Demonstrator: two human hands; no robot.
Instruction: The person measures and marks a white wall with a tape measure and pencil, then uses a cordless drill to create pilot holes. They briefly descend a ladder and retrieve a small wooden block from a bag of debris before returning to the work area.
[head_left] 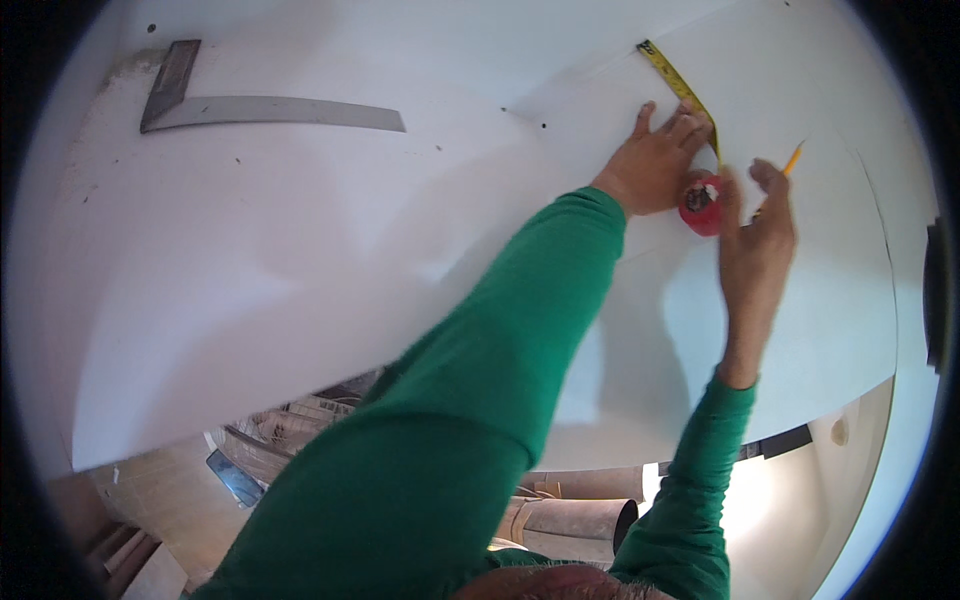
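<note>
My left hand [655, 165] lies on the white board [300, 230], little finger out and other fingers bent over the yellow blade [660, 65] of a tape measure, beside its red, round case [700, 215]. The blade stretches toward the upper left from the case. Just right of the case, my right hand [757, 235] holds a yellow pencil [795, 155], its point upward; its fingertips are slightly blurred. A metal square [270, 110] lies apart at the upper left of the board.
Below the board's near edge [180, 428] are large metal cylinders [560, 520], a blue object [235, 480] on the floor [160, 480] and stacked pieces [115, 555] at lower left. A dark object [934, 295] sits at the far right rim. Both green-sleeved forearms reach across from the lower edge.
</note>
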